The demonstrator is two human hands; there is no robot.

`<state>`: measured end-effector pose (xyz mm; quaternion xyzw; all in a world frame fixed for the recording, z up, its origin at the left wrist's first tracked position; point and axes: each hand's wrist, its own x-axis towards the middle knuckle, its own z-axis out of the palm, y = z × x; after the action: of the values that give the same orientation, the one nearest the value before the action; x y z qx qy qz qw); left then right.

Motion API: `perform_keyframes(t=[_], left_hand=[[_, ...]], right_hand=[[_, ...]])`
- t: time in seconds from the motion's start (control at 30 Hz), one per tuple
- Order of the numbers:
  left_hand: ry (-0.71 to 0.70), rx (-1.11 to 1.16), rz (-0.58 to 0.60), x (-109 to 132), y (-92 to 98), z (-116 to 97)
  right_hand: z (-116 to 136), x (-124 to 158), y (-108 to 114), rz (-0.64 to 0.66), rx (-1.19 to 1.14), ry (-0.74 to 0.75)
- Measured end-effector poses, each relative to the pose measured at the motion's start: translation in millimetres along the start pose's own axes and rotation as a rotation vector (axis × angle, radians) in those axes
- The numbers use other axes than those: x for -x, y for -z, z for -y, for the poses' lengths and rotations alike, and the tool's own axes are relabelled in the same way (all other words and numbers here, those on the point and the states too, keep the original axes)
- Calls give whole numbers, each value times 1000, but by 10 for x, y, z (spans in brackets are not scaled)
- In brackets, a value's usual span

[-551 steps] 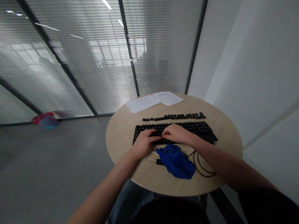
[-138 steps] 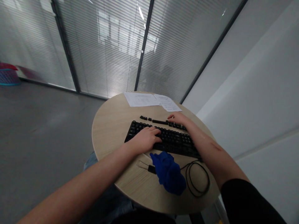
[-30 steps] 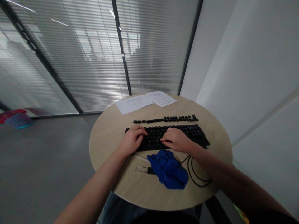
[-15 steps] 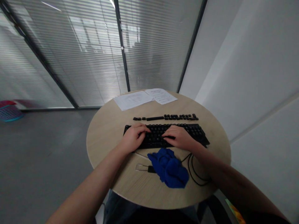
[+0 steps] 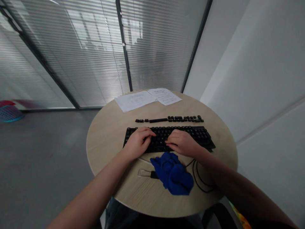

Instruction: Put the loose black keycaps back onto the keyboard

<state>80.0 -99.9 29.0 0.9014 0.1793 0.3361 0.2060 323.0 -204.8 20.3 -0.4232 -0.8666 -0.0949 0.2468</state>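
Observation:
A black keyboard [image 5: 158,144] lies across the round table, its front edge towards me. My left hand [image 5: 140,140] rests over its left-middle part, fingers reaching right across the keys. Opposite it, my right hand [image 5: 180,142] lies over the right-middle keys, its fingertips pointing left and touching or just above them. Both hands have their fingers partly extended, and no object shows in either. Behind the keyboard, loose black keycaps [image 5: 178,118] and a long spacebar keycap [image 5: 158,120] stand in a row. In front lie a crumpled blue cloth [image 5: 172,173] and a wire keycap puller [image 5: 145,173], partly covered.
Two printed paper sheets [image 5: 137,100] lie at the far side of the wooden table [image 5: 105,133]. A black cable [image 5: 197,178] loops at the right front. Glass partitions with blinds [image 5: 157,57] stand beyond, a white wall [image 5: 269,73] on the right, a plastic basket [image 5: 10,112] on the left floor.
My left hand has shifted slightly right over the keys. The fingers of my right hand have drawn closer together. The view has moved slightly; the keycaps and cloth have stayed put.

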Motion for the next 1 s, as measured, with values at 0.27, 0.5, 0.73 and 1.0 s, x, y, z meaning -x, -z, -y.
perform_keyframes(t=[0.27,0.5,0.73,1.0], left_hand=[[-24,-27,41,-14,-33,-19],[-62,-57,80,-18,-57,-43],[-65,-78,51,-3,-57,-34],[-79,-64,138,1,-101,-53]], right_hand=[[29,1,-16,43,45,-28],[32,14,-8,35,86,-13],[89,9,-2,80,160,-34],[151,-16,-18,87,139,-84]])
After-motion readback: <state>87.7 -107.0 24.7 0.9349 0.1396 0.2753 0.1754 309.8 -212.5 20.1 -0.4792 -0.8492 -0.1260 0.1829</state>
